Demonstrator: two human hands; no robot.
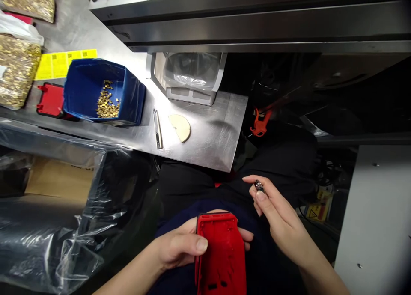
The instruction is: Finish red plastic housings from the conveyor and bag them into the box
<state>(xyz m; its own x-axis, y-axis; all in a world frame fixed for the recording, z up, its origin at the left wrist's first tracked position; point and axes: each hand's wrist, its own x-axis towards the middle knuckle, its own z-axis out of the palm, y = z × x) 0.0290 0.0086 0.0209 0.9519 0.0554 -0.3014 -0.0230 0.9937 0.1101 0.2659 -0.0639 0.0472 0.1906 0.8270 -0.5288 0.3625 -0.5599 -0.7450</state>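
Two hands are mid-assembly: left hand (180,245) grips the red housing (220,254), right hand (276,213) pinches a small metal part (258,185), which likely needs seating in the housing.

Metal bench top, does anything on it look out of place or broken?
One oddity: a tan disc beside the thin metal tool has a wedge missing, so it looks cut or broken. The brass pieces stay inside the blue bin; nothing has spilled.
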